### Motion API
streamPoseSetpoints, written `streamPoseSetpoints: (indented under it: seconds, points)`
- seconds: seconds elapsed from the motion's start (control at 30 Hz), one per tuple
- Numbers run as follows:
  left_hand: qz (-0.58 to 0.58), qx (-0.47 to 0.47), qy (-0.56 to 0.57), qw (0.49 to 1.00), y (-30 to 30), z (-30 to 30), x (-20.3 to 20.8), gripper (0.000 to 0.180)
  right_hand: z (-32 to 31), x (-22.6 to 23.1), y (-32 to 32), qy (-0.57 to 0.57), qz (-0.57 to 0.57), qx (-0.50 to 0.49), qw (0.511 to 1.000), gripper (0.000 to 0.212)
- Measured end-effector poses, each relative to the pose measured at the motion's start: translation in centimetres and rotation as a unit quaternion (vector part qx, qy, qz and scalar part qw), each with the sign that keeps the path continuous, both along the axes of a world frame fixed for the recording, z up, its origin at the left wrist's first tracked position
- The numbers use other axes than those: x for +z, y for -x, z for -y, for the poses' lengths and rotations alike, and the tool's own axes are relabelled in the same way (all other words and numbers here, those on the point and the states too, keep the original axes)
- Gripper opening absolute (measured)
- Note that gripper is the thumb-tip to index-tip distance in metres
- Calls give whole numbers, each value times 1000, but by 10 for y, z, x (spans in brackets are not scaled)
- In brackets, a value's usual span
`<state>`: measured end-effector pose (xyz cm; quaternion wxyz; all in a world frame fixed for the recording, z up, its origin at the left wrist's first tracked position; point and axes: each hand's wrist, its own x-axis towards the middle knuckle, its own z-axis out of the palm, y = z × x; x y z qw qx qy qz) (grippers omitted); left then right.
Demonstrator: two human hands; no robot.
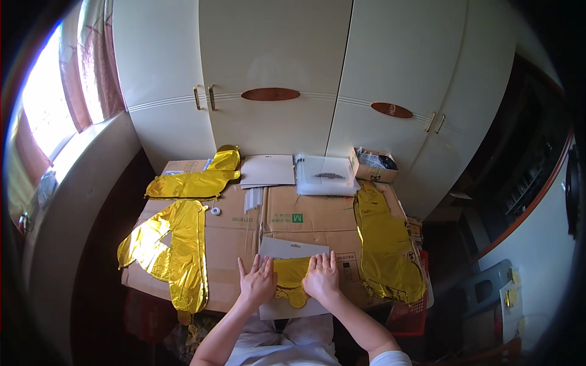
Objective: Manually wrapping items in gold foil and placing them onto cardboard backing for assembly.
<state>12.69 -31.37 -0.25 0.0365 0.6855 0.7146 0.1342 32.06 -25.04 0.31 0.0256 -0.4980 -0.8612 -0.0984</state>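
A folded gold foil balloon (pixel 292 271) lies on a white card (pixel 278 247) at the near edge of the table, its scalloped lower end toward me. My left hand (pixel 257 282) grips the balloon's left side, its outer fingers stretched away from me. On the opposite side my right hand (pixel 321 277) grips the foil, with several fingers also extended. Both thumbs are largely hidden against the foil. The piece between my hands looks taut and fairly flat.
Cardboard (pixel 235 235) covers the table. Unfolded gold foil balloons lie left (pixel 186 244), back left (pixel 189 184) and right (pixel 386 244). Farther back are grey cards (pixel 267 169), white strips (pixel 253 199), clear plastic bags (pixel 325 174) and a small carton (pixel 373 166). A red basket (pixel 408 320) stands right.
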Motion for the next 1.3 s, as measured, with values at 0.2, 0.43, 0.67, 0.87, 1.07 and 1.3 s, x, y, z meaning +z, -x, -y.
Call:
streamPoseSetpoints:
  seconds: [0.2, 0.43, 0.67, 0.87, 1.07, 1.3]
  points:
    - [-8, -1, -23, 1000, 8, 7, -12, 49, 1, -11, -10, -20, -57, 21, 998, 63]
    - [-17, -9, -24, 1000, 13, 9, -9, 50, 0, -17, -20, 3, -121, 42, 992, 63]
    - [-7, -20, -36, 999, 14, 11, -5, 51, 43, 19, -36, 52, -189, 220, 955, 66]
    - [42, -148, -21, 988, 17, -6, 22, 57, 77, 13, -57, 52, -140, 273, 950, 71]
    - [138, -314, 97, 934, 23, -44, 33, 71, 82, -7, -69, 11, -201, 268, 942, 53]
    - [62, -360, 90, 926, 18, -50, 26, 81, 92, -6, -69, -51, -195, 274, 940, 20]
